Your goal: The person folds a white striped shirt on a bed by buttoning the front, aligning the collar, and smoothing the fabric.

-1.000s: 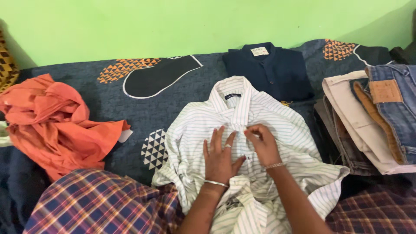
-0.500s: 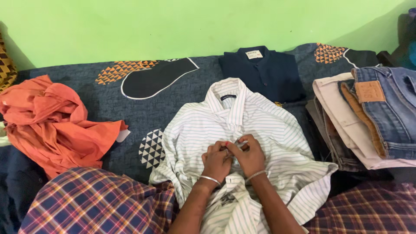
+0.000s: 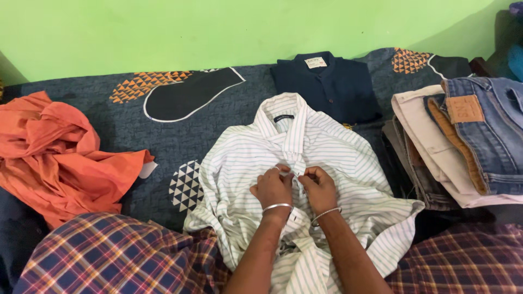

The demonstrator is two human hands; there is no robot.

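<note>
Pinching: left hand point(image 3: 274, 188) and right hand point(image 3: 320, 188), fingers curled tight on the button strip of the striped shirt point(image 3: 305, 179)
Shirt: spread flat, collar away, partly over the plaid lap point(image 3: 114, 256)
Left: crumpled orange cloth point(image 3: 60, 155)
Right: stacked jeans point(image 3: 482, 136)
Farthest: folded navy shirt point(image 3: 329, 87) on patterned bedsheet point(image 3: 163, 114)
</note>
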